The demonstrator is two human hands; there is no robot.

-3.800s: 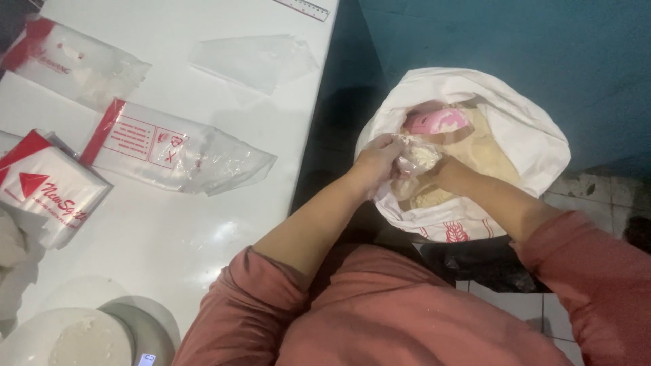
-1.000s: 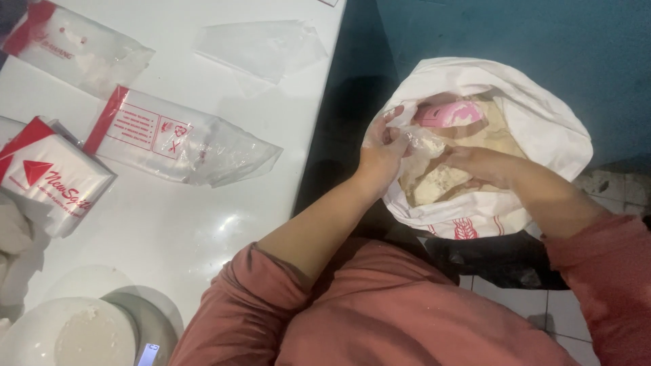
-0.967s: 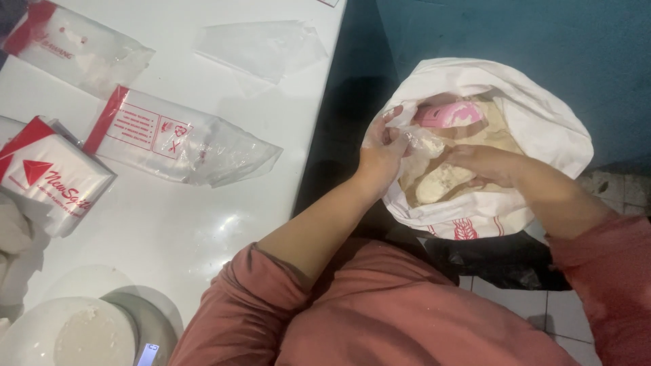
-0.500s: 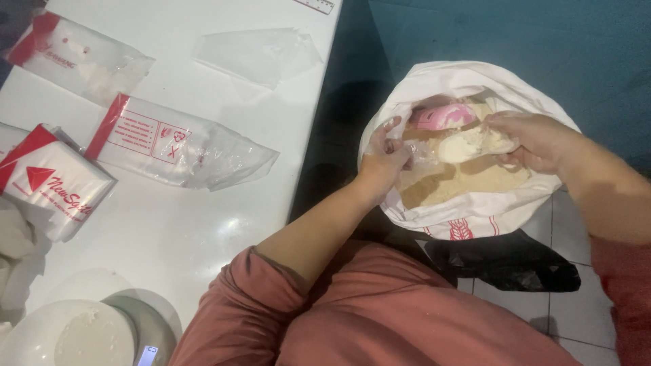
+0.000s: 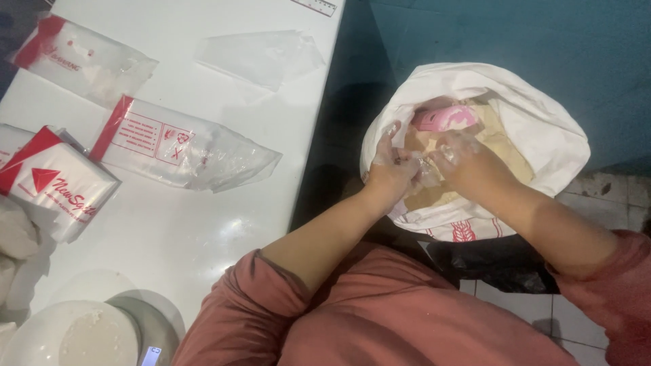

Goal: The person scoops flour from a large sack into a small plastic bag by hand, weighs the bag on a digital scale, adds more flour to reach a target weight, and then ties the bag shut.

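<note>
hands work together inside the open mouth of a white sack (image 5: 542, 129) standing on the floor beside a white table (image 5: 224, 224). the left hand (image 5: 392, 169) and the right hand (image 5: 471, 166) meet over a small clear plastic bag (image 5: 427, 173), both dusted with pale powder. each hand appears closed on the bag, fingers curled around its film; how tight the hold is cannot be told, since the bag is mostly hidden between them. a pink scoop (image 5: 444, 118) lies on the powder (image 5: 502, 146) just beyond the fingertips.

procedure, as a judgement: keep the bag low inside the sack so that any spill falls back onto the powder. hold the bag mouth open with one hand and support its base with the other. keep the wrists clear of the folded rim so it does not collapse inward.

clearances: the sack rim surrounds both hands closely, nearest at the left wrist. the table edge runs well to the left of the left forearm, across a dark gap. a blue wall (image 5: 515, 34) stands beyond the sack. open room lies upward and back toward the body. on the table, far left of the hands, lie printed plastic bags (image 5: 183, 146) and a scale (image 5: 146, 332) with a white bowl (image 5: 74, 335).
</note>
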